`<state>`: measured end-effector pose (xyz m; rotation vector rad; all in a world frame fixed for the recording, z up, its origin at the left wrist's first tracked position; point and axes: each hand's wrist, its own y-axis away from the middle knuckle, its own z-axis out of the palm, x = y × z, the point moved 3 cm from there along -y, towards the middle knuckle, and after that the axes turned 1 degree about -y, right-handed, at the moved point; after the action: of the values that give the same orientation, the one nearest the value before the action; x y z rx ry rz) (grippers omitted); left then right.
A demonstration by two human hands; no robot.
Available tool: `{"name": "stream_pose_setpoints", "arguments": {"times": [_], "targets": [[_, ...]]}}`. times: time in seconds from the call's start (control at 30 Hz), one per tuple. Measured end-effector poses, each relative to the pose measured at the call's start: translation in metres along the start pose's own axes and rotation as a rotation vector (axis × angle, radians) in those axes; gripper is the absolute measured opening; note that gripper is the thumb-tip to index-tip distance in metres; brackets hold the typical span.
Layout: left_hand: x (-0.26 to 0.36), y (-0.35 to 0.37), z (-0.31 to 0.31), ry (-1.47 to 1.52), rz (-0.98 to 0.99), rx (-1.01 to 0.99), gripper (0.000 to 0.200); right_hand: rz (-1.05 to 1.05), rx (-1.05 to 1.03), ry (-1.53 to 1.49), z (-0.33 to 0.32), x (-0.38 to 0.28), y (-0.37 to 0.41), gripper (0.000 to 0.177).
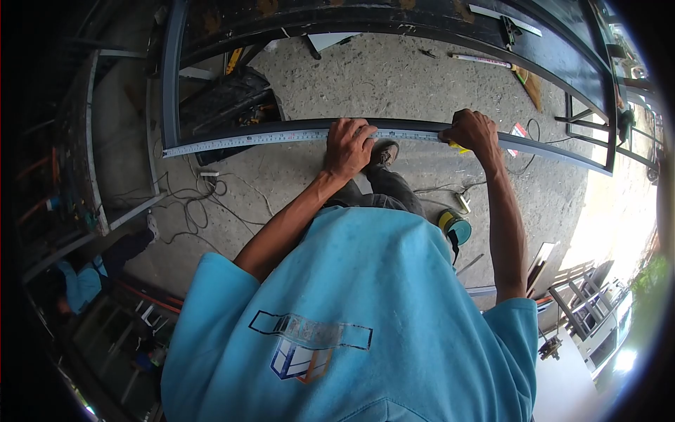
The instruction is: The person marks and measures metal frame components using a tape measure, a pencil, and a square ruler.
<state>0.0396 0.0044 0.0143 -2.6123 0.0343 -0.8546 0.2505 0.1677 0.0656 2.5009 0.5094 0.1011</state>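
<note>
A long grey metal frame point(555, 154) lies across in front of me, its near bar running left to right. Along this bar stretches the pale blade of a tape measure point(281, 136), its end at the frame's left corner. My left hand point(348, 149) is closed over the blade and bar near the middle, thumb and fingers pressing on them. Farther right, my right hand point(472, 133) is wrapped round the tape measure's case. Only a yellow bit of the case point(458, 148) shows beneath the fingers.
Beyond the bar, a black open case point(228, 98) and a brush point(526, 86) lie on the concrete floor point(351, 77). A combination square point(508, 28) rests on the dark surface. Cables point(204, 204) and a can point(455, 226) are near my feet. Another person point(88, 281) is at left.
</note>
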Motion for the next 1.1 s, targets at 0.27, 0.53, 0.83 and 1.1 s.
{"name": "stream_pose_setpoints", "arguments": {"times": [0.27, 0.53, 0.83, 1.1], "targets": [[0.001, 0.002, 0.0, -0.022, -0.026, -0.002, 0.032, -0.02, -0.043, -0.01, 0.0, -0.002, -0.005, 0.031], [0.0, 0.0, -0.001, 0.031, -0.094, -0.031, 0.04, -0.079, -0.002, -0.042, 0.0, 0.001, -0.005, 0.026], [0.003, 0.003, -0.002, -0.034, -0.05, -0.051, 0.028, -0.124, 0.038, -0.069, 0.005, 0.004, 0.001, 0.027], [-0.03, 0.029, -0.04, -0.21, -0.093, -0.134, 0.036, -0.123, 0.191, -0.059, 0.014, 0.0, 0.02, 0.029]]}}
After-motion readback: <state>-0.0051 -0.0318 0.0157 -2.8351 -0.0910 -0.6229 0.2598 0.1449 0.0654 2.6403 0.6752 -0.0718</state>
